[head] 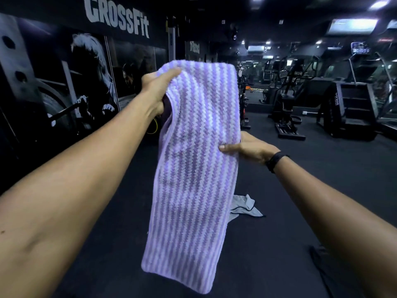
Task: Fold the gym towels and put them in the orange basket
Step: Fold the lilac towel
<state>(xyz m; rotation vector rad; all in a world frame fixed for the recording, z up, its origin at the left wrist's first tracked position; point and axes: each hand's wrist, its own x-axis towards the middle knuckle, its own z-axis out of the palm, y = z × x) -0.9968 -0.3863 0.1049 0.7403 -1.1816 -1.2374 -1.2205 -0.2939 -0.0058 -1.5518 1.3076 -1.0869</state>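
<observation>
Underfoot, the dark matte floor (290, 190) runs from the bottom edge out into the room, and a black cord or strap (320, 267) lies on it at lower right. Two bare forearms reach forward over it, holding up a purple-and-white striped towel (193, 168) in the air between them, well off the floor. It hangs as a long narrow band, doubled over at the top so the fold forms a rounded upper edge, its lower end squared off and hanging free. The weave is a fluffy zigzag of lilac and white stripes running lengthwise, with a plain pale border down the sides. The left hand (160, 89) grips the upper left corner at the fold, thumb laid across the front and fingers curled behind the cloth. The right hand (247, 147), a dark band (276, 161) at its wrist, pinches the right edge about halfway down, thumb on the front face. Just beyond the towel's lower right, a grey towel (245, 208) with dark edging lies crumpled on the floor. Farther back on the right stand black exercise machines (287, 108) and a stair climber (352, 108). On the left, a wall mural (64, 82) in black and white runs beneath large "CrossFit" lettering (117, 17), and ceiling lights (380, 4) glow far overhead.
</observation>
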